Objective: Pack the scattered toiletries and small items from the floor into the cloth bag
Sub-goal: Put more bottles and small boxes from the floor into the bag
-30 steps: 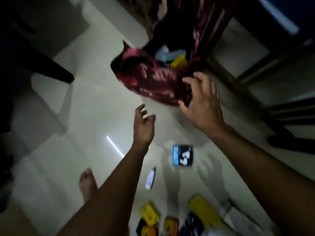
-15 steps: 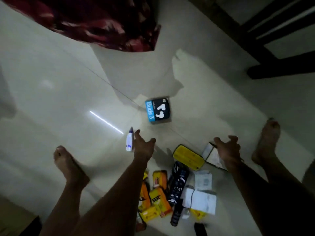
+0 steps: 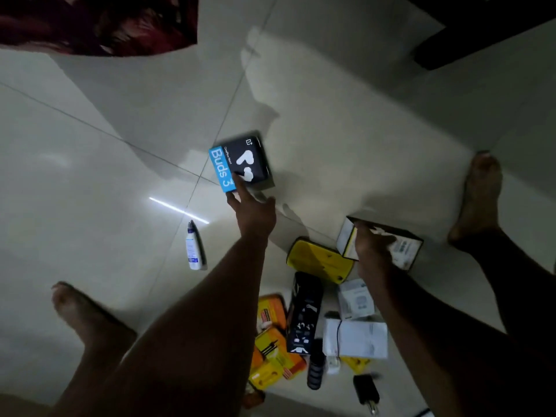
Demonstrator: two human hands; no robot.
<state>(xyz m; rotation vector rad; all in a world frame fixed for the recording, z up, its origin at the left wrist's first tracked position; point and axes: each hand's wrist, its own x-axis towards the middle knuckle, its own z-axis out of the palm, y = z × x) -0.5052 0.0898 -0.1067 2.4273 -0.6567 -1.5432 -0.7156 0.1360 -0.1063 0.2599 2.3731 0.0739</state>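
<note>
Arms reach down from the bottom edge toward a pale tiled floor (image 3: 90,182). One left hand (image 3: 255,210) stretches forward, fingers extended, fingertips touching the near edge of one black and blue earbuds box (image 3: 240,162). One right hand (image 3: 371,245) curls its fingers over one dark box (image 3: 403,245), gripping its near side. One white bottle (image 3: 192,248) lies to the left. A clutter of yellow packets (image 3: 270,341) lies below. The red cloth bag (image 3: 99,22) sits at top left, well apart. Two bare feet flank the scene.
</note>
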